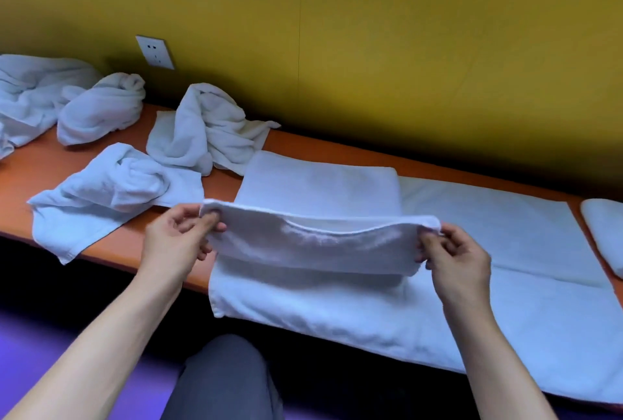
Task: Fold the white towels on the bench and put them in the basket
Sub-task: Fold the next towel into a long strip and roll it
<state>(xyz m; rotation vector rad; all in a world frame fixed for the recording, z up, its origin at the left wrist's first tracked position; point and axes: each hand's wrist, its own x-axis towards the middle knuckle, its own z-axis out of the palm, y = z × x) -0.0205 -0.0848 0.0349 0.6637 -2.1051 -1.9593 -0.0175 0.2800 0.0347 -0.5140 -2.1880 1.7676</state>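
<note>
A white towel (317, 244) is partly folded on the orange bench (40, 166), and its near folded edge is lifted off the surface. My left hand (178, 237) pinches the left corner of that raised edge. My right hand (455, 257) pinches the right corner. The far half of the towel lies flat behind the lifted part. A larger white towel (505, 251) is spread flat beneath it and reaches to the right. Several crumpled white towels (209, 129) sit at the left. No basket is in view.
A folded white towel (603, 234) lies at the bench's right edge. The yellow wall with a white socket (155, 52) runs right behind the bench. My knee in grey trousers (222, 379) is below, in front of the bench edge.
</note>
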